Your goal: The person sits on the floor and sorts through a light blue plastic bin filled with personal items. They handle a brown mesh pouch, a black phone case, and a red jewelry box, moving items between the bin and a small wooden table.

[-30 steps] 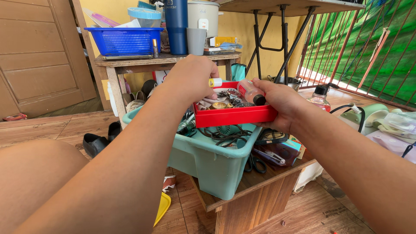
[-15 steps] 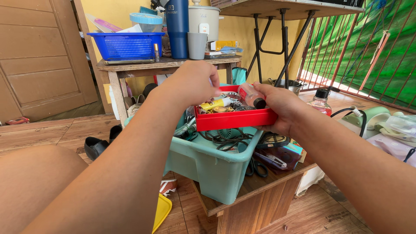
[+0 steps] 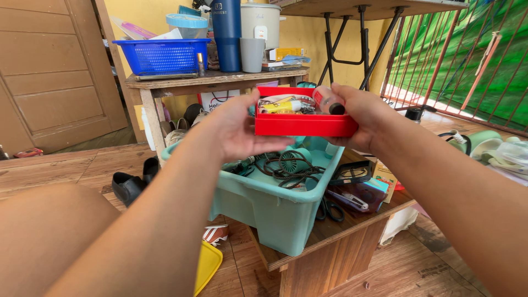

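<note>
the red tray (image 3: 305, 124) hangs level above the teal bin (image 3: 275, 206), long axis running left to right between both hands. the left hand (image 3: 237, 129) cups its left end; the right hand (image 3: 360, 113) grips the right end, pinning a small bottle (image 3: 325, 100) on the rim.

A yellow box (image 3: 282, 53) lies flat on the wooden side table (image 3: 220, 81) (beside a grey cup (image 3: 252, 54)). Under that table stands a white, red-marked label or bag (image 3: 215, 100). A colourful flat carton (image 3: 385, 175) sits right of the teal bin (image 3: 286, 212).
</note>
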